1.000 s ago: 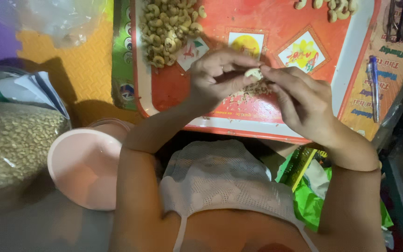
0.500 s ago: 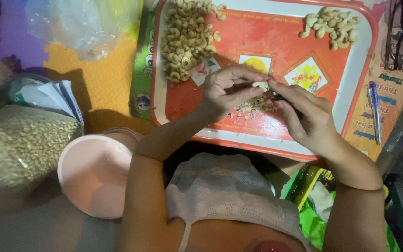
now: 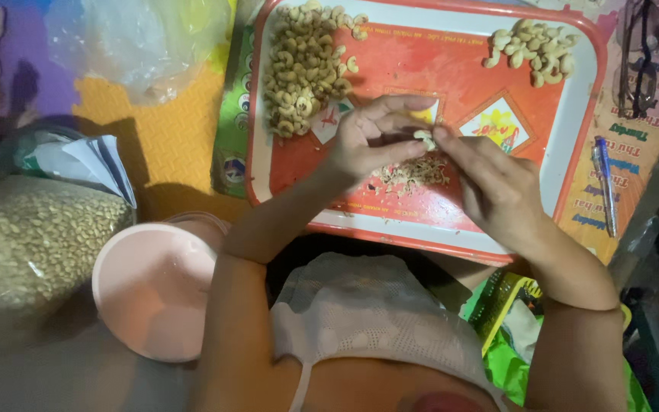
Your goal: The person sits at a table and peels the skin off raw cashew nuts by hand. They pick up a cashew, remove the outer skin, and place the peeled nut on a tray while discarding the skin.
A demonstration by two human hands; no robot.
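Left hand (image 3: 371, 137) and right hand (image 3: 490, 183) both pinch one cashew (image 3: 424, 138) above the tray (image 3: 573, 160); fingertips hide most of it

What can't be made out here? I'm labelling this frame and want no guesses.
Head view only:
- The nut pinched between left hand and right hand: mostly covered by fingertips; its state is unclear.
- Debris pile on the tray: too small to identify.
- Large sack of nuts: cut off by the left edge.
- Pink bowl: its right side hidden behind the forearm.
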